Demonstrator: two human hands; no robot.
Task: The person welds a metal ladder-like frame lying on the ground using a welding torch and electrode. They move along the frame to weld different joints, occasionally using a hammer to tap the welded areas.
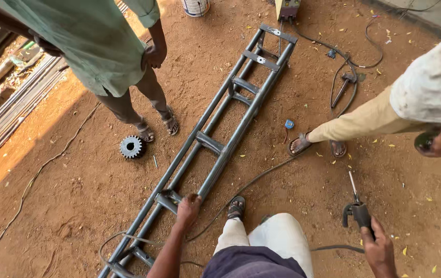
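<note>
- Nearest to the camera, the left hand (188, 207) rests on the long steel ladder frame (215, 149), fingers closed over a rail beside a cross piece.
- Right hand (380, 250) grips a welding electrode holder (358, 212) with a rod in it, held off the ground, well apart from the frame.
- Frame lies on the red dirt floor (76, 195); several cross pieces already sit between its rails, so I judge the assembly mostly joined. Whether all seams are welded, I cannot tell.
- Black cable (261, 177) runs under the frame.
- Gear wheel (132, 147) lies beside a standing person's sandals (158, 128); a second person (426, 92) stands at right.
</note>
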